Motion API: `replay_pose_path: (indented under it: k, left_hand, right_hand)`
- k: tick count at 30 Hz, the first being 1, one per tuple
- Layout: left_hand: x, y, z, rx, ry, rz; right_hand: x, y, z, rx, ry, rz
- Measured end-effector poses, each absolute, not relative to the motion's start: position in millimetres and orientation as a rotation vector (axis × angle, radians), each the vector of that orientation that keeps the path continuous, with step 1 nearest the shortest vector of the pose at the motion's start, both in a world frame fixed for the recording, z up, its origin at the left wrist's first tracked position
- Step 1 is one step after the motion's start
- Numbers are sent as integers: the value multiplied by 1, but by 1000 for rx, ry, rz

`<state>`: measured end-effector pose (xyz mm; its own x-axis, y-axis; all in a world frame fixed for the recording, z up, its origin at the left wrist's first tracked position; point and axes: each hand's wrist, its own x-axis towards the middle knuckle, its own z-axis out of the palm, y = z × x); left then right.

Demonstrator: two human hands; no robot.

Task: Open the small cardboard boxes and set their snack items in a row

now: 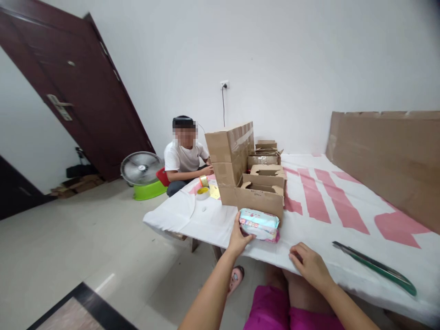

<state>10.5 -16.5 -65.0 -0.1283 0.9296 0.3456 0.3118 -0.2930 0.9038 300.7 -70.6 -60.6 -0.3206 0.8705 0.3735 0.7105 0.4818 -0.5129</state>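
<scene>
My left hand (239, 234) is closed around the left end of a soft, light-blue plastic pack (258, 224) with small cartoon figures and pink edging, which looks like wet wipes. The pack is at the front edge of the table, right against an open cardboard box (260, 200) with handwriting on its side. Over the table edge, to the right of the pack, my right hand (311, 263) has loosely bent fingers and nothing visible in it. A green-handled utility knife (376, 268) lies on the cloth farther right.
More open boxes (264, 159) line up behind, beside a wall of taped cartons (228, 160). Tape rolls (202, 192) lie left on the white-and-pink cloth (316, 197). A co-worker (185, 156) sits across the corner near a fan (141, 167). A large cardboard sheet (385, 160) stands right.
</scene>
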Motion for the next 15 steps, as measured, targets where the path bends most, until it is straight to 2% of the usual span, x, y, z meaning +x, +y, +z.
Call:
replay_pose_path:
  k: [15]
  left_hand:
    - [9, -17, -65, 1564, 1374, 1408]
  right_hand:
    - [300, -72, -59, -1292, -2084, 352]
